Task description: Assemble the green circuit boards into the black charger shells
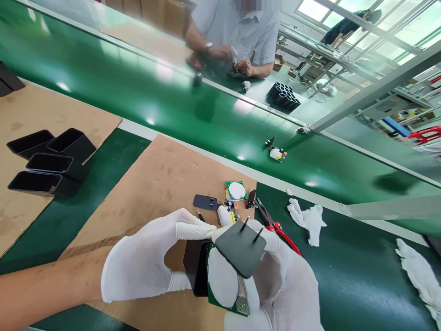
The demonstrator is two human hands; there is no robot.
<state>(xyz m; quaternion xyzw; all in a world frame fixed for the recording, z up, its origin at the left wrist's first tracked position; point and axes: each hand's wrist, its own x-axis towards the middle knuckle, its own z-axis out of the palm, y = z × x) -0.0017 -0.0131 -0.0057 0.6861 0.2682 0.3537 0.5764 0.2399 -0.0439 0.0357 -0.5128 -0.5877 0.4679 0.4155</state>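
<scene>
Both my hands wear white gloves. My left hand (144,262) grips a black housing (195,271) from the left, thumb and fingers closed on it. My right hand (285,285) holds a green circuit board (223,280) with a white round pad, plus a dark grey plug cover (241,250) with two metal prongs sticking up. The board sits partly inside the housing. Just beyond my hands on the brown cardboard mat (161,179) lie another green board (236,191), a small dark cover (205,202), a white part (223,215) and red-handled cutters (279,230).
Several empty black housings (48,163) lie at the left. A green conveyor belt (172,101) carries one small assembly (276,153). White gloves or rags (308,220) (418,273) lie at the right. Across the belt a person (237,41) works with small parts beside a black tray (284,96).
</scene>
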